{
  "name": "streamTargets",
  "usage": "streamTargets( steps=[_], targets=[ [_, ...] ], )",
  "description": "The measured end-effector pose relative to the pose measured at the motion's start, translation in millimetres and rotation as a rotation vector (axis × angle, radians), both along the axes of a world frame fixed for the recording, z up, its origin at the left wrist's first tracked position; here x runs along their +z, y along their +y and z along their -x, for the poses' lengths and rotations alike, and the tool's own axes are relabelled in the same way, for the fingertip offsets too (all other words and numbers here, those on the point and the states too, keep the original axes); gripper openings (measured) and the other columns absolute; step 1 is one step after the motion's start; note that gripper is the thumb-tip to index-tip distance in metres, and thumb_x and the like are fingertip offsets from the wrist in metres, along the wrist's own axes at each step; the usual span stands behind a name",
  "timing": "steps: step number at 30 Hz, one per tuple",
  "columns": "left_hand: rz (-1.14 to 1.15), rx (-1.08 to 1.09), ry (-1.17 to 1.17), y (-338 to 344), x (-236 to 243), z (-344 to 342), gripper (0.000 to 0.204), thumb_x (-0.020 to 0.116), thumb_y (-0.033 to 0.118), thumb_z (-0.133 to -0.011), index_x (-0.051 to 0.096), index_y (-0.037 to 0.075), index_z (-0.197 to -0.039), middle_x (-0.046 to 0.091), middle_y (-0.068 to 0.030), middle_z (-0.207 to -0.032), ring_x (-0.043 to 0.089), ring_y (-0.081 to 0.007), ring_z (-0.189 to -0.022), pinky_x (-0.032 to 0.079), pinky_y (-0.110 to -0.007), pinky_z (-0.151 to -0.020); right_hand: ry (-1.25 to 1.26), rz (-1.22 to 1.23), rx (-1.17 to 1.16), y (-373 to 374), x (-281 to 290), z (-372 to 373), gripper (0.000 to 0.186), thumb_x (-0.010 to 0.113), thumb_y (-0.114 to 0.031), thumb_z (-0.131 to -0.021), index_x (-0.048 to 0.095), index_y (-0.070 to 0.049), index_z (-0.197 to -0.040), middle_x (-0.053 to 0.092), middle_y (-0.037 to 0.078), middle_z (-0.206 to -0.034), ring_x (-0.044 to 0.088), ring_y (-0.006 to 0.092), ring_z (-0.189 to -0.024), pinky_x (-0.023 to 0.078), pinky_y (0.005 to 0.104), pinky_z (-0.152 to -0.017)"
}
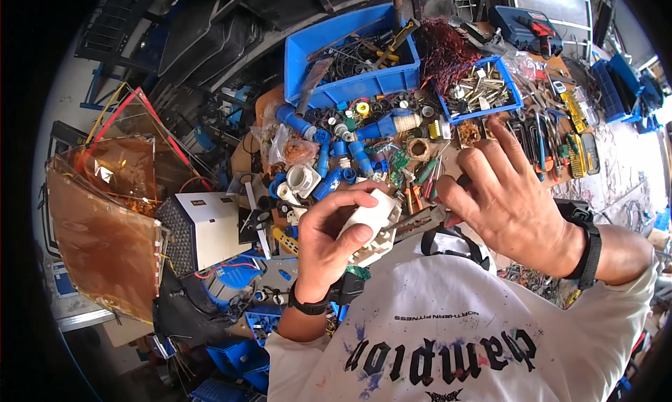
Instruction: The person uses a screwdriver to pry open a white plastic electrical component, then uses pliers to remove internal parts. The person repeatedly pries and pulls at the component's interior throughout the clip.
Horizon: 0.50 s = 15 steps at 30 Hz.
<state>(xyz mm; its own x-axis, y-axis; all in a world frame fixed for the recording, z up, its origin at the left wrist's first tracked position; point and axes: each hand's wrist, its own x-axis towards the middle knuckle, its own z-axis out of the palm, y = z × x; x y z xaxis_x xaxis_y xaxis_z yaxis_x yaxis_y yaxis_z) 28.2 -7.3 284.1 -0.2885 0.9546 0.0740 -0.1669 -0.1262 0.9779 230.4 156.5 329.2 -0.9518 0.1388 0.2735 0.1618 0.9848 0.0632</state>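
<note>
My left hand (327, 237) is closed around a white plastic block (372, 221) with ridged, slotted sides, the thumb lying across its near face. Against the block's right side lies the grey metal end of a tool that looks like pliers (418, 222). My right hand (509, 205) is curled over the other end of this tool, with one finger lifted away from the rest. Its grip and the tool's handles are mostly hidden under the fingers.
Blue and white plug housings (358, 157) crowd the workbench beyond my hands. Behind them stands a large blue bin (350, 93) of tools; a smaller blue tray (483, 112) holds metal pins. Hand tools (539, 146) lie at right. A white box (210, 227) stands at left.
</note>
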Motion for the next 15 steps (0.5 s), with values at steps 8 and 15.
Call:
streamTargets(
  steps=[8, 15],
  targets=[
    [0.180, -0.134, 0.175, 2.9, 14.3, 1.4, 0.046, 0.059, 0.034, -0.097, 0.058, -0.002, -0.125, 0.060, -0.0125, -0.123, 0.058, -0.0175, -0.109, 0.045, -0.030, -0.095, 0.026, -0.015, 0.058, 8.7, 3.5, 0.4, 0.016, 0.059, -0.024, -0.079, 0.058, -0.009, -0.081, 0.048, 0.005, -0.082, 0.049, 0.0212, -0.081, 0.039, 0.0347, -0.072],
    [0.364, -0.287, 0.375, 3.7, 30.5, 7.2, 0.073, 0.055, 0.063, -0.090, 0.059, -0.004, -0.118, 0.063, -0.0120, -0.112, 0.058, -0.0184, -0.105, 0.044, -0.033, -0.094, 0.043, -0.101, 0.079, 5.1, 14.2, 13.1, 0.019, 0.062, -0.028, -0.074, 0.058, -0.010, -0.079, 0.050, 0.004, -0.082, 0.050, 0.0214, -0.082, 0.041, 0.0345, -0.074]
  ],
)
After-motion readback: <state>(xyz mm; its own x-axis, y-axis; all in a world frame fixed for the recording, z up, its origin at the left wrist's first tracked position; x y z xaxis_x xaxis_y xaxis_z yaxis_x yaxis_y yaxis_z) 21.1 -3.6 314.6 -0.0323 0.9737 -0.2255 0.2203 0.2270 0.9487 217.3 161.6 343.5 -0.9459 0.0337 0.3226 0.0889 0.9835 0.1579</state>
